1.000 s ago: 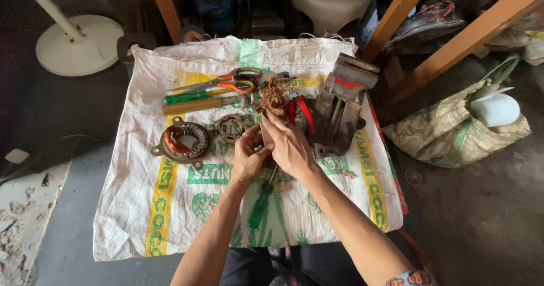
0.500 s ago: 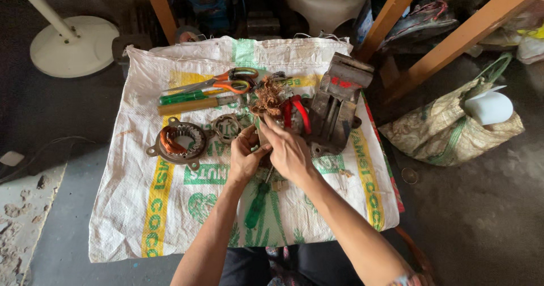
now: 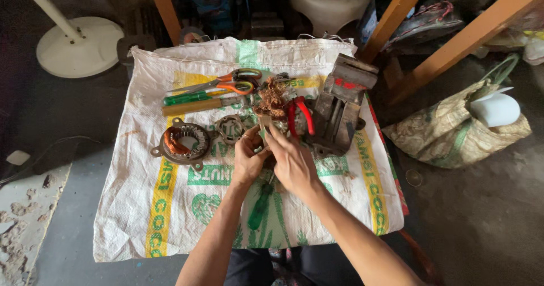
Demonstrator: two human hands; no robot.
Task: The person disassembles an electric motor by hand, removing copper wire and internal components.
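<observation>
Both hands meet over the middle of a white woven sack spread as a work surface. My left hand and my right hand together grip a small metal part held upright between the fingers. Just beyond it lies a tangle of copper wire. A round motor stator with orange windings sits left of my left hand, and a smaller metal ring lies beside it. What exactly the small part is cannot be made out.
Orange-handled scissors, a green-handled tool and a wooden-handled tool lie at the back. Red-handled pliers and a metal bench vise are on the right. A green screwdriver lies under my arms. A fan base and a bag stand on the floor.
The view shifted slightly. Both hands stay together on the small metal part, with only small finger movement.
</observation>
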